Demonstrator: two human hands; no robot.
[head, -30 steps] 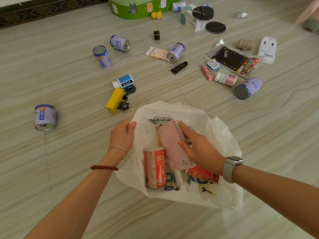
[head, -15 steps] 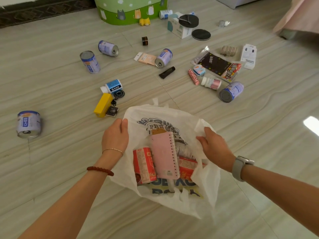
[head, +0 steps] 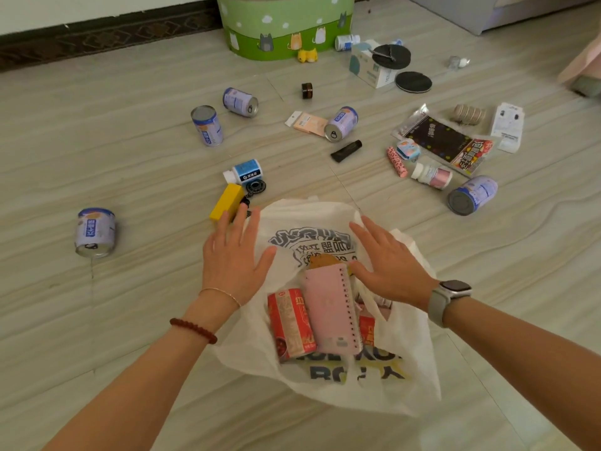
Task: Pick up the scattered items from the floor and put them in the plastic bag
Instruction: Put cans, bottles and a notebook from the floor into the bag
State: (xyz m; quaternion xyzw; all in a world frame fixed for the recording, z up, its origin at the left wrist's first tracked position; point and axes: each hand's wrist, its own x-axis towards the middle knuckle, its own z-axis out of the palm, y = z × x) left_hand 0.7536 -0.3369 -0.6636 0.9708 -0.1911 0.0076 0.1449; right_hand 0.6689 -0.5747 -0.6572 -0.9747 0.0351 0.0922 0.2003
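White plastic bag (head: 328,379) lies on the pale tiled floor (head: 97,304), mouth spread wide, directly below the camera. Inside it, a pink spiral notebook (head: 330,312) rests with a red can (head: 291,322) just beside it on the left and a red packet (head: 367,330) partly hidden on the right. Left hand (head: 232,255) hovers flat, fingers extended and spread, palm down, over the bag's left edge; it grips nothing. Right hand (head: 388,263) is likewise flat and unclenched over the bag's right side, holding nothing; whether either palm touches the plastic cannot be determined. A yellow block (head: 226,201) lies just beyond the left fingertips, with a blue-labelled bottle (head: 245,172) behind it. Blue-and-white cans lie scattered further out: one far left (head: 95,232) and one at right (head: 473,194). A black tube (head: 346,151) lies beyond the bag.
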